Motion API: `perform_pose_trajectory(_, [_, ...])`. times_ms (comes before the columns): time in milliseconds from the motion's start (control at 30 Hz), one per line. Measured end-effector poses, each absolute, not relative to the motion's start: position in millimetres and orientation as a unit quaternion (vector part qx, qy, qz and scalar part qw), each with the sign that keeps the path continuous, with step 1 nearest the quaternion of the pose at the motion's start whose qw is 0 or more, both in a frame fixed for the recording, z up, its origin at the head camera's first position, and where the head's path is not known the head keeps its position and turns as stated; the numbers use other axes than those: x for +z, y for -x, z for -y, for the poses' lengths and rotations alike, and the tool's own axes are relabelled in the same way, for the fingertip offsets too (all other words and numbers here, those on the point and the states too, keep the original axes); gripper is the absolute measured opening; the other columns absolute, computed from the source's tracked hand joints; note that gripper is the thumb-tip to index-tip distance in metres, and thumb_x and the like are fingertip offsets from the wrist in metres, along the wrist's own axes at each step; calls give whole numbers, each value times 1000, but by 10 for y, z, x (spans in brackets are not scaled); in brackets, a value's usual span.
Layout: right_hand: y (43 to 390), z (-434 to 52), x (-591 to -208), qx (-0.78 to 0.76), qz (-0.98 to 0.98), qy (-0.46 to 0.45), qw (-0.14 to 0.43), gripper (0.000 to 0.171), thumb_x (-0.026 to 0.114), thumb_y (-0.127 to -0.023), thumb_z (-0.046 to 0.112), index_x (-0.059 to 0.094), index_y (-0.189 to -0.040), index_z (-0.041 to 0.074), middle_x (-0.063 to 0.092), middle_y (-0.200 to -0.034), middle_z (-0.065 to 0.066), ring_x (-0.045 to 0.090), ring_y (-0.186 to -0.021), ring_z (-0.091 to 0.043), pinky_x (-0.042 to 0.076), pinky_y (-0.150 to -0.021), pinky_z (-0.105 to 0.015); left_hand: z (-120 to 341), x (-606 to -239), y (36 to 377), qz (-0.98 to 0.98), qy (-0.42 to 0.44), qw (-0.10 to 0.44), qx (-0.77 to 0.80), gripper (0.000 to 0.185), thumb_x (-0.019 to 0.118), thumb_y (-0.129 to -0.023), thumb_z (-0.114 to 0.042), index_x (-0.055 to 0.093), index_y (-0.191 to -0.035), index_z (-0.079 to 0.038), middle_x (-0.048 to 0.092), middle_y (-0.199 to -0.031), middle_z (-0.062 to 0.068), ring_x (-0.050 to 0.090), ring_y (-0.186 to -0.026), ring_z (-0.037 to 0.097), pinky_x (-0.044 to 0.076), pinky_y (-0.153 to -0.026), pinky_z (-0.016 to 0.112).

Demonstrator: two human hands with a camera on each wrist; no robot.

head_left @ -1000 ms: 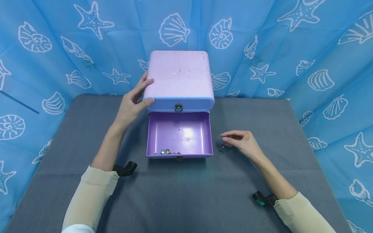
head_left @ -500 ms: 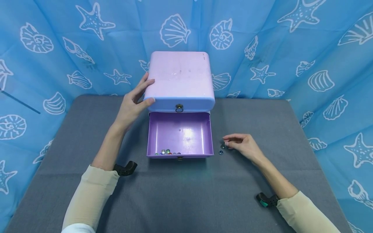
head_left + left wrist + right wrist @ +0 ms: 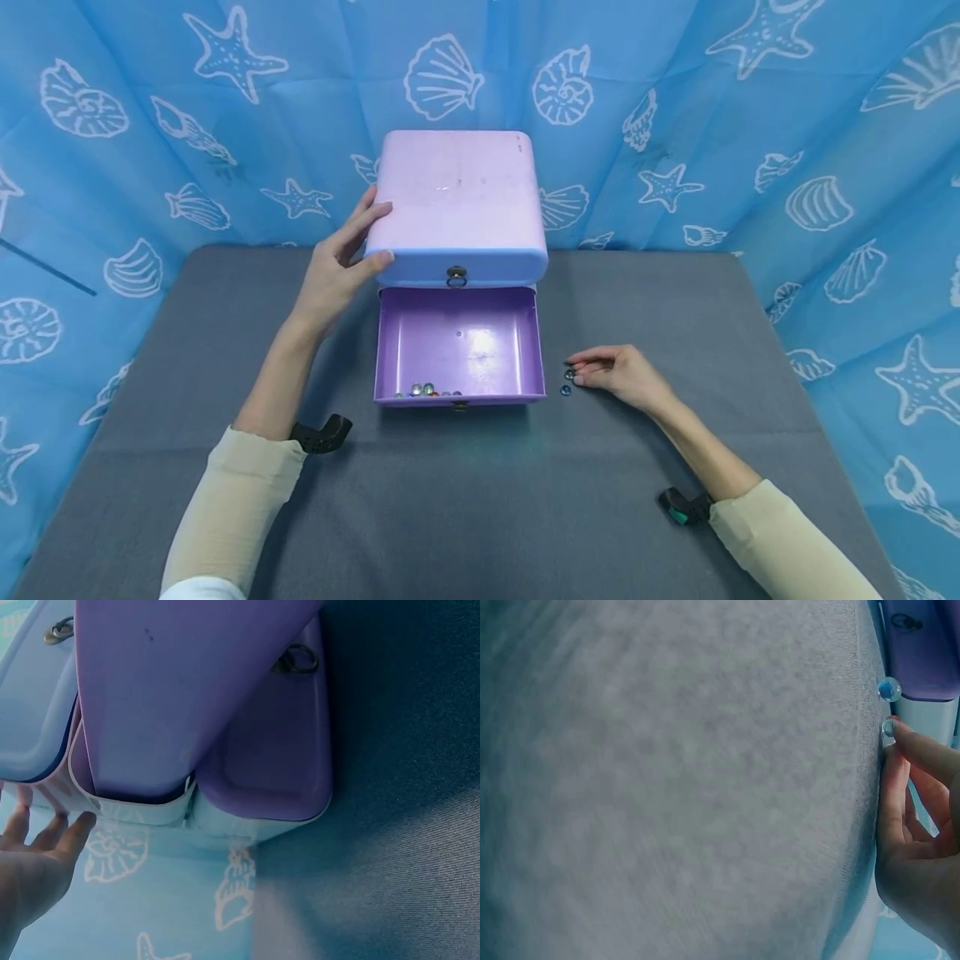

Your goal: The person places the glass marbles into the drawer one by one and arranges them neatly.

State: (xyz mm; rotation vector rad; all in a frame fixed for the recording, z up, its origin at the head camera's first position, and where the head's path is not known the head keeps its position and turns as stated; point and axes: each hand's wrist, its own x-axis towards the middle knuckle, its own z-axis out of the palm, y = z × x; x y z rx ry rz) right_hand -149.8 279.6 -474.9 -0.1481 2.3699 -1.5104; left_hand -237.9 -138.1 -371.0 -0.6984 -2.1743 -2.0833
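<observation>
Steadying the lilac box [image 3: 457,200] with my left hand [image 3: 333,271], I have the thumb lying along its front left corner and the fingers spread straight against its left side, so this grip is open and only pressing, curled round nothing. In the left wrist view the same fingers [image 3: 64,832] lie flat at the edge of the box's wall. The box stands at the far middle of the grey worktop [image 3: 465,500], and its lower drawer [image 3: 459,346] is pulled out toward me, its purple floor showing. A small row of glass beads [image 3: 427,390] lies inside the drawer against its front wall, toward the left. My right hand [image 3: 618,375] rests low on the worktop just right of the drawer's front right corner, fingers bent toward each other. Its fingertips [image 3: 900,731] touch a small blue bead [image 3: 570,374] lying on the cloth; in the right wrist view they close in on it, so this grip is pinching that bead. A second blue bead [image 3: 565,390] lies just beside it, nearer to me and free of my fingers. Blue sheeting printed with white shells and starfish [image 3: 750,125] hangs behind and to both sides of the worktop.
</observation>
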Motion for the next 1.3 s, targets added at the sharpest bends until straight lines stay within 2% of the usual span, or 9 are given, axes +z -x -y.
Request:
perform_pose_trajectory(200, [1491,-2743,-4750,-487,-859,84,135,31,79,-85,9,74,-114,1,70,-98,-13,69,-83,-12,56,-70,-23,1383,-3720,2401,701,216,34,-678,59,72,-92,-23,51,-146,-13,25,-163,-7,23,-149,18,26,-118,43])
perform_pose_trajectory(433, [1490,-2721,-4752,-429,-894,87,97,25,81,-84,16,79,-107,9,69,-90,-3,65,-78,-14,51,-65,-23,1372,-3710,2405,704,219,34,-675,58,71,-93,-21,51,-146,-14,25,-163,-7,23,-149,18,24,-118,43])
perform_pose_trajectory(767, [1510,-2724,-4795,-411,-903,91,82,19,79,-86,19,80,-104,15,71,-89,1,62,-79,-16,47,-66,-25,1357,-3696,2396,714,218,45,-664,58,71,-93,-18,51,-147,-13,25,-163,-6,23,-149,16,23,-119,42])
perform_pose_trajectory(967, [1515,-2732,-4776,-421,-898,97,85,21,76,-89,21,79,-108,13,73,-95,-1,64,-84,-17,49,-70,-25,1362,-3702,2388,722,216,47,-656,60,72,-92,-21,50,-148,-14,24,-163,-6,22,-150,17,21,-119,42])
perform_pose_trajectory(1133, [1522,-2762,-4765,-465,-874,83,115,27,72,-93,22,75,-114,6,74,-106,-9,68,-91,-17,53,-74,-25,1367,-3706,2395,726,220,48,-650,58,70,-93,-19,50,-147,-15,24,-163,-6,22,-149,16,21,-119,42])
perform_pose_trajectory(1300, [1523,-2783,-4737,-522,-841,71,125,30,69,-95,19,72,-117,-1,73,-109,-17,71,-88,-19,58,-75,-29,1368,-3708,2401,726,222,50,-649,56,69,-94,-19,51,-147,-14,26,-163,-7,23,-149,15,20,-119,41])
